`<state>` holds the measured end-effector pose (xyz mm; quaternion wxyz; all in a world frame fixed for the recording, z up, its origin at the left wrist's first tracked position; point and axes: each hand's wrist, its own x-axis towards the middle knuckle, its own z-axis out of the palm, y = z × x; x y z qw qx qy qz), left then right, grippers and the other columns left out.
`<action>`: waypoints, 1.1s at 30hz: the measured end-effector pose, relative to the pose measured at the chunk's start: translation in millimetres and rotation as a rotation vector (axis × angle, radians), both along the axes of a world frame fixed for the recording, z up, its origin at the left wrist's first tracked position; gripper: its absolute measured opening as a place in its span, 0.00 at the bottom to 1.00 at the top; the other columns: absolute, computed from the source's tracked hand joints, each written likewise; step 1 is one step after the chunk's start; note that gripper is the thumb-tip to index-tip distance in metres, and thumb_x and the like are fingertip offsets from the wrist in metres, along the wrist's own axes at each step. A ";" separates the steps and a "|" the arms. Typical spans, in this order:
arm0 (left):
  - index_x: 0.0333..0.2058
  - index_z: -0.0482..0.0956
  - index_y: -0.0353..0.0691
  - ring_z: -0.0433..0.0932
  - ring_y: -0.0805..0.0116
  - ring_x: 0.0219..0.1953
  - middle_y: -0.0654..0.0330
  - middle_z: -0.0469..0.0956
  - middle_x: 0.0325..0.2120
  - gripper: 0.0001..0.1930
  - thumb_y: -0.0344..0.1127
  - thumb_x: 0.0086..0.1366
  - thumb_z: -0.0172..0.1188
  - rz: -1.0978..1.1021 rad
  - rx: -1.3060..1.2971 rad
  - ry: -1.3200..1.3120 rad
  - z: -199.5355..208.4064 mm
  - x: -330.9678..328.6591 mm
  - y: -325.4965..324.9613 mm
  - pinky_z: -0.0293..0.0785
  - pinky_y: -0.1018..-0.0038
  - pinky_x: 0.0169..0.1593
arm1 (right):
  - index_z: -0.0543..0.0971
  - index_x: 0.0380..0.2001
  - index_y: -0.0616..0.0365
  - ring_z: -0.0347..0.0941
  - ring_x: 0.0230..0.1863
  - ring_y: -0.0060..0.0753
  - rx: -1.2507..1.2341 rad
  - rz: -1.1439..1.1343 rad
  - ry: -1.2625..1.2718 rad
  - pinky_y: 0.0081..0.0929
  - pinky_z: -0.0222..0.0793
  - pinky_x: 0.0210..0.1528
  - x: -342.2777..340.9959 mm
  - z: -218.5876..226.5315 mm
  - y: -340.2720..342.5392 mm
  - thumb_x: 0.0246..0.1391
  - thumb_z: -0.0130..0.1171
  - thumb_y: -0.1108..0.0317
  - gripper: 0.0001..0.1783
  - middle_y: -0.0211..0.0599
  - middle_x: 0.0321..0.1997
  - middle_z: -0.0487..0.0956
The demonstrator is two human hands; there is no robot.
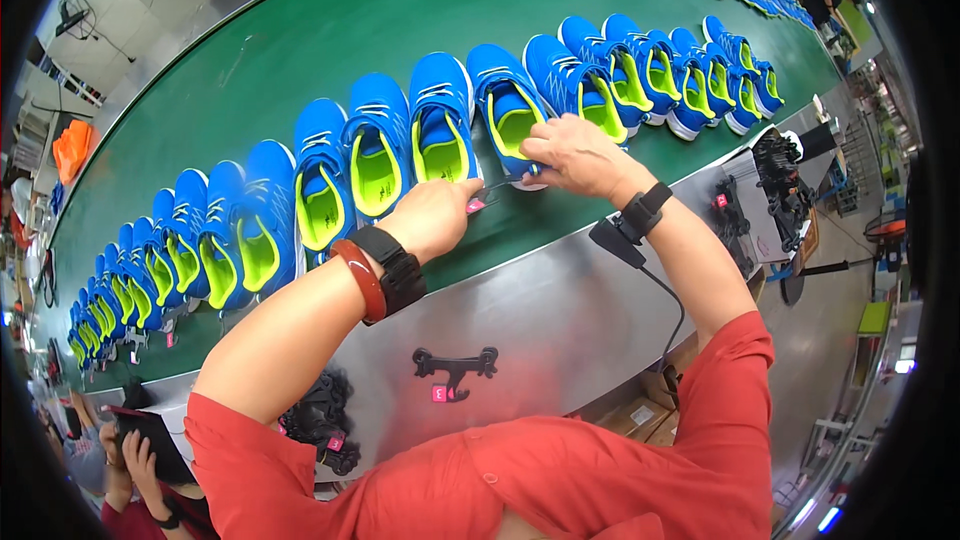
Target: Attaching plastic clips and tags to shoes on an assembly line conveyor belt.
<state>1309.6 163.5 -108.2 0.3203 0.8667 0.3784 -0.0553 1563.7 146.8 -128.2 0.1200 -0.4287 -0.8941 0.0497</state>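
Note:
Both my hands meet at the heels of two blue sneakers with lime-green linings. My left hand (pixel 436 218) is closed on a black plastic shoe hanger (pixel 497 184) with a pink tag, just behind the heel of the left sneaker (pixel 440 110). At the heel of the right sneaker (pixel 500 75), my right hand (pixel 580 155) has its fingers pinched together around the hanger's other end. Those fingers partly cover the sneaker's rim. Both sneakers stand upright, toes pointing away from me.
Rows of matching sneakers (pixel 375 105) stretch left and right along a green belt (pixel 290 50). A loose hanger (pixel 455 365) lies on the metal ledge before me. Hanger piles (pixel 335 420) sit left and right (pixel 780 175). Another person's hands (pixel 140 460) are at lower left.

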 end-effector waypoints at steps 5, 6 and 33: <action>0.56 0.72 0.38 0.78 0.43 0.44 0.37 0.78 0.40 0.28 0.20 0.54 0.46 0.015 -0.006 -0.010 -1.7 5.1 -1.3 0.73 0.56 0.49 | 0.77 0.26 0.47 0.74 0.33 0.34 0.028 0.048 -0.155 0.35 0.64 0.38 -11.4 14.4 7.3 0.43 0.67 0.52 0.14 0.29 0.26 0.75; 0.56 0.72 0.38 0.78 0.43 0.44 0.37 0.78 0.40 0.28 0.20 0.54 0.46 0.017 -0.006 -0.019 -2.0 6.1 -1.6 0.73 0.56 0.49 | 0.77 0.26 0.47 0.74 0.32 0.34 0.042 0.062 -0.143 0.35 0.64 0.38 -12.7 15.0 8.6 0.43 0.67 0.53 0.13 0.29 0.25 0.75; 0.59 0.68 0.47 0.75 0.39 0.49 0.41 0.62 0.60 0.33 0.19 0.51 0.49 -0.064 0.263 0.099 16.6 0.9 -6.9 0.75 0.58 0.49 | 0.73 0.47 0.57 0.73 0.40 0.53 0.158 -0.477 0.609 0.40 0.72 0.42 -22.1 -36.7 -66.5 0.41 0.61 0.80 0.25 0.47 0.50 0.71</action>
